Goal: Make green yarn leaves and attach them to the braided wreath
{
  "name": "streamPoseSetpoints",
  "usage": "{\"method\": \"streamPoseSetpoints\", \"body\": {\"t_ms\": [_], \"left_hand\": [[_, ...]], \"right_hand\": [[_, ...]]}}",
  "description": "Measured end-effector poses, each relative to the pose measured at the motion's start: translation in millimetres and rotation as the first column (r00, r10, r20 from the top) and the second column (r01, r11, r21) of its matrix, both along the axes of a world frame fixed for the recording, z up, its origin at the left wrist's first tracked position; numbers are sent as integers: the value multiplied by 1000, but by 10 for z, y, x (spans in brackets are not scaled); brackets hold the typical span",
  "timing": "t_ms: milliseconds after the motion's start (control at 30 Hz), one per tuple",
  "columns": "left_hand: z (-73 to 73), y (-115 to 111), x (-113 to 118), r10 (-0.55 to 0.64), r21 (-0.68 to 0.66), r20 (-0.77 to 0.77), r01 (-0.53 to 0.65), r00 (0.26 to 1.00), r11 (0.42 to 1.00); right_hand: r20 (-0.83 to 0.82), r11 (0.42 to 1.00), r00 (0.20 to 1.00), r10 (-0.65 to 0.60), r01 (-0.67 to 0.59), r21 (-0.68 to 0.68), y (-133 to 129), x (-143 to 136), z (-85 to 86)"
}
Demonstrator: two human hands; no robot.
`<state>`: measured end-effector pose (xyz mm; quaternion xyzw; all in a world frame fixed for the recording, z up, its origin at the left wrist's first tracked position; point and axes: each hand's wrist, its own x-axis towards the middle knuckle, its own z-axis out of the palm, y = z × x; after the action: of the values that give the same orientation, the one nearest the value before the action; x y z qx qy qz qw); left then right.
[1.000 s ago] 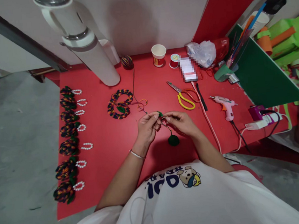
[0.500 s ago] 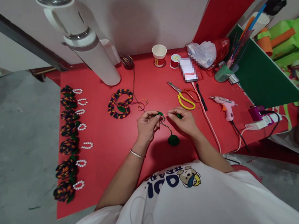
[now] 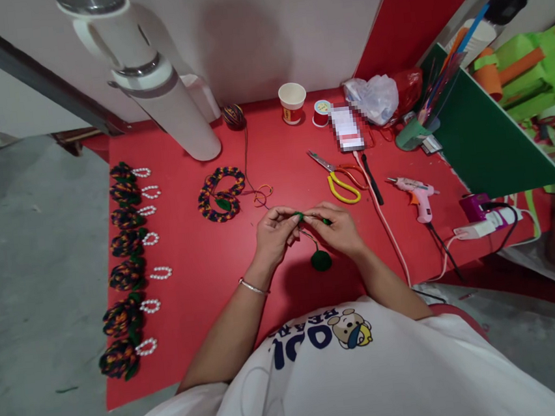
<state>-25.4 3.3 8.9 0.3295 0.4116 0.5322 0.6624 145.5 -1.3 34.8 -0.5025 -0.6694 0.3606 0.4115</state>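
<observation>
My left hand (image 3: 274, 233) pinches a small piece of green crochet work (image 3: 299, 217) between thumb and fingers. Close against it, my right hand (image 3: 337, 227) grips a thin crochet hook (image 3: 326, 221) with a green handle; its tip is hidden at the work. Below the hands lies a small round dark green ball of yarn (image 3: 320, 260), with a strand running up toward the left hand. Left of the hands rests a looped multicoloured crocheted strip (image 3: 221, 194) with a green leaf. A strand trails from a multicoloured yarn ball (image 3: 234, 116) at the back toward my fingers.
Several multicoloured yarn flowers (image 3: 127, 275) with white bead loops (image 3: 160, 273) line the left edge. A tall flask (image 3: 183, 116), paper cup (image 3: 292, 104) and thread spool (image 3: 321, 113) stand behind. Scissors (image 3: 336, 177), phone (image 3: 347, 128), glue gun (image 3: 416, 196) and cables lie right.
My right hand has moved left, bringing the crochet hook up to the green work in my left hand. The gap between the hands has closed.
</observation>
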Motion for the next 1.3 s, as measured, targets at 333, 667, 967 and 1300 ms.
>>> {"method": "streamPoseSetpoints", "body": {"t_ms": [333,667,967,1300], "left_hand": [[-47,-13,-3,-93,-18,-12,93,996,995],[-47,-9,-3,-67,-17,-34,67,997,998],[-22,1,-6,-41,-8,-41,40,998,999],[-11,-14,-2,94,168,-119,-74,988,983]], "right_hand": [[158,1000,987,3,-5,13,13,38,-71],[91,1000,996,15,-13,-27,26,30,-25],[41,994,994,-103,104,-36,36,61,45],[155,990,979,-133,140,-36,66,130,-21]]}}
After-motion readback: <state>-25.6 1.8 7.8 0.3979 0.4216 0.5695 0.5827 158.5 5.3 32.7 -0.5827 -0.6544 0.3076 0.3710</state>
